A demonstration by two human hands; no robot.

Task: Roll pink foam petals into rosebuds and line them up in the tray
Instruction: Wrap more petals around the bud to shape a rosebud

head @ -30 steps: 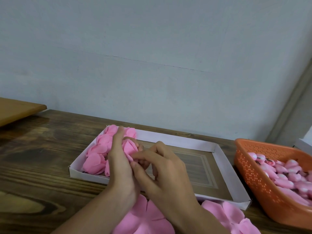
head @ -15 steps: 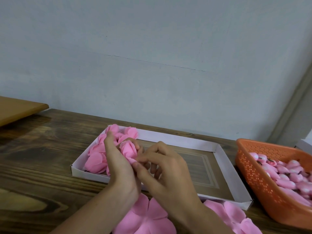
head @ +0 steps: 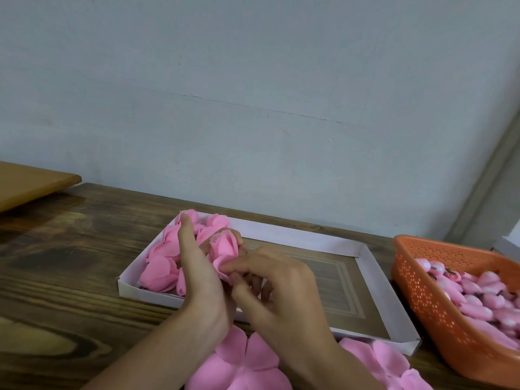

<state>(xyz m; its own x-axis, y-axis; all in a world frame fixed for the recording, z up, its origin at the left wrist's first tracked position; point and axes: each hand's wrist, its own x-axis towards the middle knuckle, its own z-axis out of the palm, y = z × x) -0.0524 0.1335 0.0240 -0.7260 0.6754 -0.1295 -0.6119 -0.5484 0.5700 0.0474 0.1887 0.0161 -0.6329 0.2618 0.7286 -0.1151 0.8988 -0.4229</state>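
On the left of the brown table (head: 56, 277), rolled rosebuds (head: 159, 273) are sitting in the left end of the white tray (head: 295, 235). In the middle of the picture, the left hand (head: 202, 280) is wrapping its fingers around a pink rosebud (head: 225, 249) just above the tray. The right hand (head: 281, 291) is pinching the bud's bottom edge. Flat pink petals (head: 247, 358) are lying at the bottom. An orange basket (head: 422, 291) is sitting on the right, holding more pink pieces.
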